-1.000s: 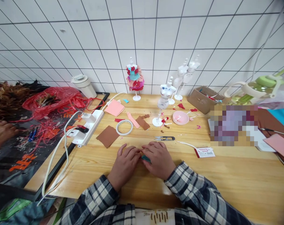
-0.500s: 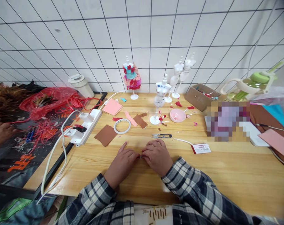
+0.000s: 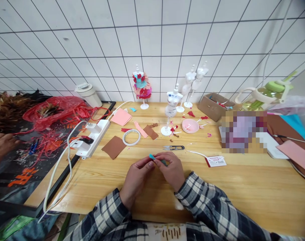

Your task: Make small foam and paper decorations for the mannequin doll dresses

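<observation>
A small turquoise strip (image 3: 151,156), which looks like crepe paper, is pinched between both hands above the near part of the table. My left hand (image 3: 139,174) is closed, its thumb and forefinger meeting at the strip's end. My right hand (image 3: 171,169) also pinches it, and part of the strip shows behind these fingers. Just beyond the hands lie thread snips (image 3: 177,147) and a white-and-red tag (image 3: 216,161). A white mini dress form (image 3: 170,110) stands farther back. Left of it are a roll of white tape (image 3: 131,137) and a brown paper sheet (image 3: 114,147).
Against the wall stands a dress form with a ruffled dress (image 3: 142,87). A pink bowl (image 3: 190,126), a cardboard box (image 3: 214,105) and a green-lidded jug (image 3: 266,92) are to the right. At left lie a power strip (image 3: 93,140) with cables and another person's hand (image 3: 3,147).
Both hands have lifted a little and turned so that their thumbs show. The turquoise strip, barely visible before, now shows between the fingers. My left forefinger has come down to it.
</observation>
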Demonstrator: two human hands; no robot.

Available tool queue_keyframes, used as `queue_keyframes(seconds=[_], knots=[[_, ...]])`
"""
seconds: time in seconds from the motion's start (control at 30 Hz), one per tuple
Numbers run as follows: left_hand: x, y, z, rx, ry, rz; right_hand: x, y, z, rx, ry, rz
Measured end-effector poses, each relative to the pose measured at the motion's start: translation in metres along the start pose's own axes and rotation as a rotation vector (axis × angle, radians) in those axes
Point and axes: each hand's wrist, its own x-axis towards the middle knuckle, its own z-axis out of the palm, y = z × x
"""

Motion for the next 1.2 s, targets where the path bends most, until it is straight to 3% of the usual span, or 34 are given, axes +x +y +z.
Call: queue_keyframes(seconds=[0.27, 0.4, 0.47, 0.57, 0.67, 0.77, 0.9, 1.07, 1.2], knots=[[0.004, -0.003, 0.017, -0.153, 0.176, 0.04, -0.006, 0.002, 0.009, 0.134, 0.095, -0.022], [0.005, -0.004, 0.019, -0.226, 0.254, 0.061, -0.004, 0.004, 0.012, 0.184, 0.06, -0.032], [0.007, 0.002, 0.014, -0.094, 0.285, 0.13, -0.001, 0.005, 0.007, 0.164, 0.011, -0.072], [0.011, 0.02, 0.0, 0.35, 0.251, 0.237, 0.005, 0.007, -0.007, 0.107, -0.032, -0.131], [0.012, 0.04, -0.009, 0.884, 0.097, 0.378, 0.009, 0.007, -0.019, 0.047, -0.096, -0.226], [0.009, 0.051, -0.007, 1.162, -0.029, 0.456, 0.008, 0.005, -0.021, 0.004, -0.12, -0.277], [0.006, 0.054, 0.001, 1.323, -0.093, 0.485, 0.005, 0.006, -0.015, -0.026, -0.087, -0.214], [0.006, 0.052, 0.005, 1.368, -0.117, 0.521, 0.004, 0.007, -0.015, -0.045, -0.005, -0.171], [0.01, 0.045, 0.003, 1.34, -0.046, 0.654, 0.005, 0.004, -0.018, -0.047, 0.061, -0.245]])
